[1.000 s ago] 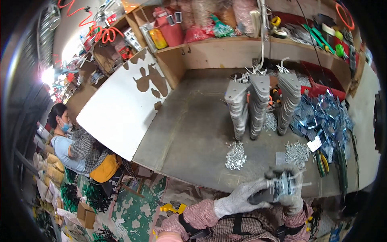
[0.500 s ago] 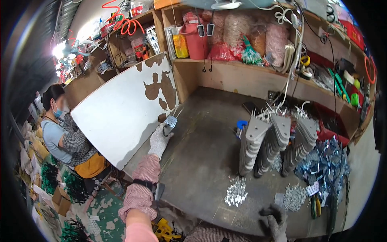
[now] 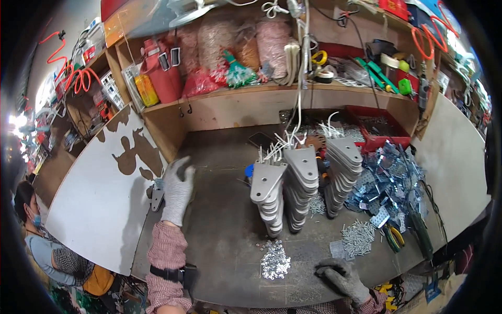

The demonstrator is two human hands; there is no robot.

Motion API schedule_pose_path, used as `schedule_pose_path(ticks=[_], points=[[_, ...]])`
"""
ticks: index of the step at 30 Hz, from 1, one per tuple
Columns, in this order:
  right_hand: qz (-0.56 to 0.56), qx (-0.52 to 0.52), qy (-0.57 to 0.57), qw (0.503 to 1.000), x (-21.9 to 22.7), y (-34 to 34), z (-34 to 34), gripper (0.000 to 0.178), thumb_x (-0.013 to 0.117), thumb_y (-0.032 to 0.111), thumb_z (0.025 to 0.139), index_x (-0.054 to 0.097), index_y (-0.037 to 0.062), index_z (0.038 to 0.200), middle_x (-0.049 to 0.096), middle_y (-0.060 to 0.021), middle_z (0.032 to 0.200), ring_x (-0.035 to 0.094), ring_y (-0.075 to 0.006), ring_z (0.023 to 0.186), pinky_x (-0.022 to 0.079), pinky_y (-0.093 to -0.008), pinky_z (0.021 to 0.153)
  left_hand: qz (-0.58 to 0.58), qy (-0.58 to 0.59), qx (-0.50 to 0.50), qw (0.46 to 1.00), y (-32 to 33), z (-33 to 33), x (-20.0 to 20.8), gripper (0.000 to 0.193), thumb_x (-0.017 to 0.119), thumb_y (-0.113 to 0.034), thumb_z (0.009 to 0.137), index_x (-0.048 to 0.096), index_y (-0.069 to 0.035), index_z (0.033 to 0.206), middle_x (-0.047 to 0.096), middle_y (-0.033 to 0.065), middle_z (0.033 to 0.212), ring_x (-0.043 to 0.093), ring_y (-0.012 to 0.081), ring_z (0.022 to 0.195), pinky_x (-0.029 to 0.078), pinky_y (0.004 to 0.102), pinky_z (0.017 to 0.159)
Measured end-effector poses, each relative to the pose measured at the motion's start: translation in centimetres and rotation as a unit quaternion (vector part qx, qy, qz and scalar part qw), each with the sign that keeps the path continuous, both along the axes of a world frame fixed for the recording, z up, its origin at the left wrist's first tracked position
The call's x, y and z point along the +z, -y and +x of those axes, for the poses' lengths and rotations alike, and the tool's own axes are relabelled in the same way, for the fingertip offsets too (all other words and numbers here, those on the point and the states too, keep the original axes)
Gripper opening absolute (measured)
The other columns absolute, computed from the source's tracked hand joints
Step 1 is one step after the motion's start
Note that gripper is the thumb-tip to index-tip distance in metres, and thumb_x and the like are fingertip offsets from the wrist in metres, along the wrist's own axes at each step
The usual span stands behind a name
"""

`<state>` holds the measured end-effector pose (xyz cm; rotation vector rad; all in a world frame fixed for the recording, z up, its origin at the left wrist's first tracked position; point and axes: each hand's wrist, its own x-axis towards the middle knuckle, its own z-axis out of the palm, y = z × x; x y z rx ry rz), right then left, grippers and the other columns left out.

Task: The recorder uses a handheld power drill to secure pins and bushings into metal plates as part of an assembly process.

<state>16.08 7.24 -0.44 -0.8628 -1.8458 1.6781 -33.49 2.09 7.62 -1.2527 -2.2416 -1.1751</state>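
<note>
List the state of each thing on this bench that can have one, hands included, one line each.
left hand: gloved, open, reaching to a grey metal part at the bench's left edge.
right hand: gloved, resting on the bench, holding nothing.
grey plates: stacked upright in three columns.
washers: loose heap.
screws: loose heap.
pliers: lying flat.

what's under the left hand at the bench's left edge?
The gloved left hand lies open over a grey metal bracket on the workbench; only the bracket's left part shows beside the palm. The rest is covered.

I count three stacks of grey plates (image 3: 300, 183), two screw piles (image 3: 275, 260), and two gloved hands (image 3: 177, 191).
</note>
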Motion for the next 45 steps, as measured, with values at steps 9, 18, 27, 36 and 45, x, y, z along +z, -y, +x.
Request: schedule_pose_path(ticks=[9, 18, 27, 36, 45], points=[[0.259, 0.159, 0.029, 0.952, 1.2, -0.4, 2.8, 0.032, 0.06, 0.025, 0.1, 0.062, 0.0055, 0.125, 0.068, -0.017, 0.111, 0.067, -0.0303, 0.101, 0.054, -0.0366, 0.089, -0.335, -0.067, -0.059, 0.938, -4.9, 17.8, 13.5, 0.07, 0.074, -0.056, 0.08, 0.064, -0.002, 0.124, 0.064, 0.0191, 0.119, 0.065, 0.0344, 0.107, 0.051, 0.0414, 0.093], [0.573, -0.075, 0.343, 0.741, 1.3, -15.8, 11.0, 0.02, 0.062, 0.006, 0.085, 0.07, 0.0072, 0.104, 0.063, -0.015, 0.102, 0.065, -0.0344, 0.096, 0.056, -0.0447, 0.083, -0.361, 0.023, -0.385, 0.849, 4.2, 35.3, 1.3, 0.093, 0.082, -0.037, 0.077, 0.036, -0.009, 0.152, 0.053, 0.0168, 0.128, 0.06, 0.0344, 0.114, 0.054, 0.045, 0.092], [0.46, 0.21, 0.107, 0.856, 3.2, -3.4, 8.3, 0.03, 0.074, 0.008, 0.072, 0.067, 0.0109, 0.101, 0.061, -0.0083, 0.114, 0.058, -0.0301, 0.113, 0.048, -0.0443, 0.098, -0.312, -0.029, -0.424, 0.85, 3.5, 34.7, -8.1, 0.113, 0.081, -0.058, 0.069, 0.031, -0.001, 0.152, 0.055, 0.0204, 0.123, 0.057, 0.0382, 0.116, 0.048, 0.0458, 0.099], [0.446, 0.144, 0.222, 0.855, 1.9, -3.6, 6.3, 0.031, 0.071, 0.009, 0.08, 0.065, 0.0085, 0.111, 0.059, -0.0131, 0.121, 0.059, -0.0336, 0.114, 0.05, -0.0474, 0.096, -0.272, -0.025, -0.419, 0.866, 3.6, 34.6, -8.9, 0.102, 0.081, -0.06, 0.071, 0.044, -0.004, 0.148, 0.056, 0.0183, 0.125, 0.058, 0.0357, 0.117, 0.05, 0.0453, 0.097], [0.429, -0.052, 0.285, 0.856, 0.3, -9.6, 3.8, 0.021, 0.066, 0.011, 0.089, 0.068, -0.0007, 0.107, 0.066, -0.019, 0.104, 0.067, -0.0353, 0.095, 0.053, -0.042, 0.086, -0.341, -0.005, -0.389, 0.856, 2.4, 34.2, -8.5, 0.1, 0.08, -0.063, 0.07, 0.045, -0.007, 0.146, 0.053, 0.0185, 0.132, 0.056, 0.0366, 0.12, 0.05, 0.0482, 0.099]])
